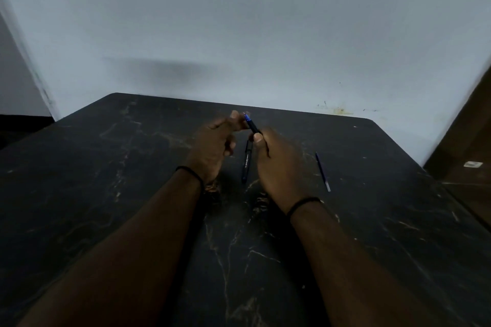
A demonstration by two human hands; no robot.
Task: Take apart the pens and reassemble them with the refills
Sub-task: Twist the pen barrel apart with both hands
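Pens: one held (252, 125), one lying (246, 163), one refill (322, 171).

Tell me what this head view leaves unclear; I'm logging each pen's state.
- Held pen: lower barrel hidden inside the right hand.
- Left hand: what its fingertips pinch at the blue tip is blurred.
- Pen on table: print too small, parts unclear.
- Refill: thin, ink level unreadable.

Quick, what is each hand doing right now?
Left hand: fingers curled, fingertips pinching the blue end of the pen.
Right hand: gripping the same pen's black barrel.
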